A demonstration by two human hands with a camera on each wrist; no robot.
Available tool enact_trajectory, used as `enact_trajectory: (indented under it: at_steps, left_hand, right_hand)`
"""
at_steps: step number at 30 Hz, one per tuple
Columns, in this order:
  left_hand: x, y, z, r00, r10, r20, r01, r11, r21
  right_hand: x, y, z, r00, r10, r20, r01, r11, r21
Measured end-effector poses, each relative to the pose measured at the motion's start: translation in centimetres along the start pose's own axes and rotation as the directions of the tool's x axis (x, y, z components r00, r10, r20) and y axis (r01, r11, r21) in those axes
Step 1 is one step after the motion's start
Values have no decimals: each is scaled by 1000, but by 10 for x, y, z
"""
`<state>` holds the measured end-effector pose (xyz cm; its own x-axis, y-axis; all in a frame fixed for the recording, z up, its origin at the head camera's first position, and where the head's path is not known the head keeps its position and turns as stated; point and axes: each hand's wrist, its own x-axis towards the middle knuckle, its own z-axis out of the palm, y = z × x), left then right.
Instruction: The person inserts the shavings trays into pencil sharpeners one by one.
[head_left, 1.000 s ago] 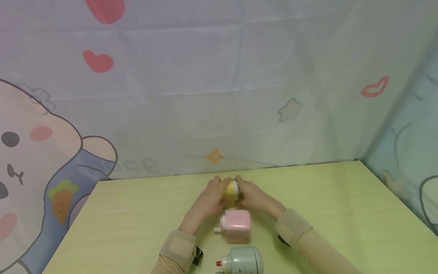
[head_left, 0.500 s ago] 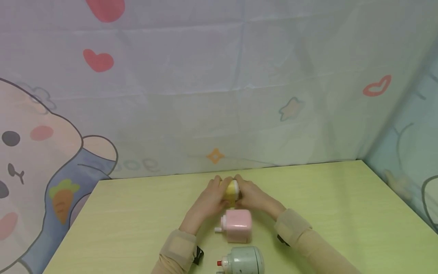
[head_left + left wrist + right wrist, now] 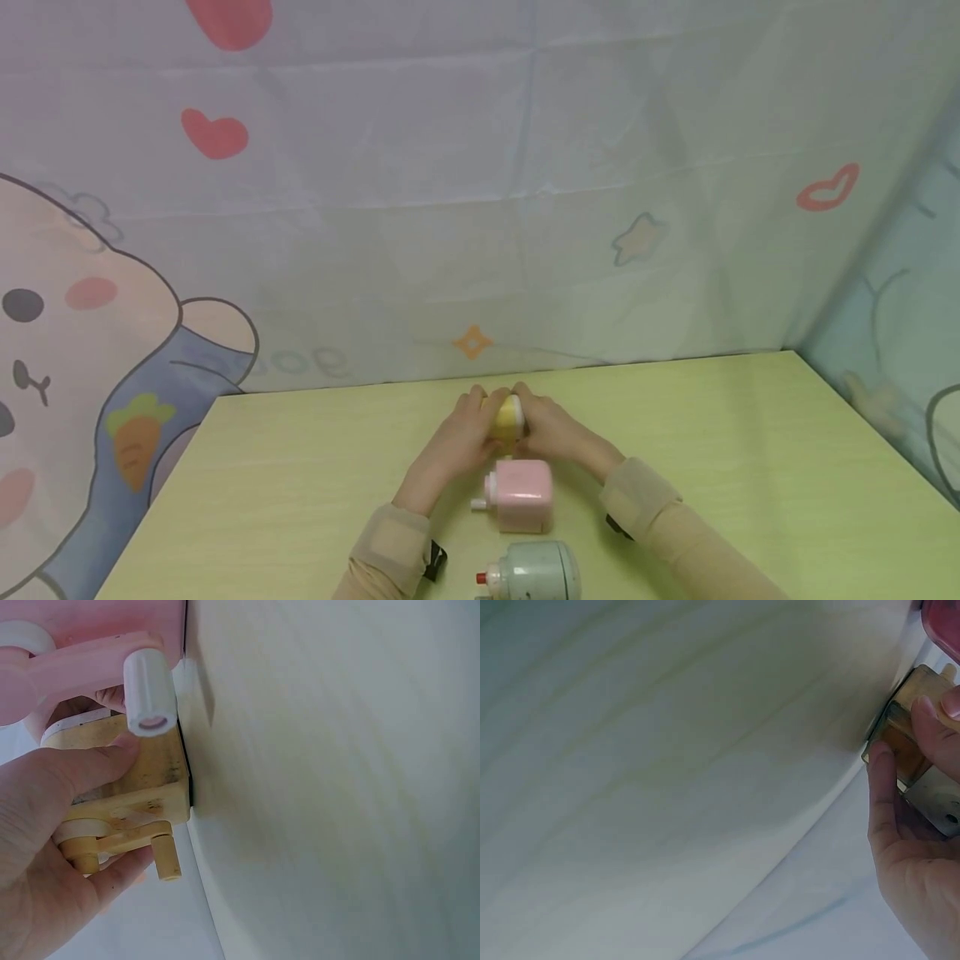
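Note:
At the far middle of the table, a yellow hand-crank pencil sharpener (image 3: 507,418) is held between both hands. My left hand (image 3: 463,429) grips its crank side; in the left wrist view the thumb lies along the yellow body (image 3: 161,769), above the small yellow crank handle (image 3: 166,857). My right hand (image 3: 558,429) holds the opposite end. Seen from the right wrist, the thumb (image 3: 883,776) presses at a see-through, brownish shavings drawer (image 3: 900,739). The right fingers behind are partly hidden.
Just in front of the hands stands a pink pencil sharpener (image 3: 523,496), its crank facing left. Nearer still is a grey-green one (image 3: 538,572) with a red knob, cut off by the frame. A printed cloth (image 3: 420,250) hangs behind the table's back edge.

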<state>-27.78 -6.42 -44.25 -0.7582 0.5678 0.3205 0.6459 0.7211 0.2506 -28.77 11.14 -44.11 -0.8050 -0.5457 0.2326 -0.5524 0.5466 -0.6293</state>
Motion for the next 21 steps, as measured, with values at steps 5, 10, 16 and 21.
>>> enact_trajectory:
  at_steps: [5,10,16,21]
  left_hand:
    - [1,1,0,1000,-5,11,4,1000,1]
    - [3,1,1,1000,-8,18,8,1000,-1]
    - [4,1,6,1000,-21,19,21,1000,-9]
    - [5,-1,4,999,-43,20,43,999,-10]
  right_hand:
    - [-2,-1,-1,1000,16,-6,-16,1000,-4]
    - [-3,3,-3,1000,16,3,-16,1000,-2]
    - [-10,10,-9,998,53,32,-52,998,-18]
    - [-20,8,-23,993,119,3,-118,990,-80]
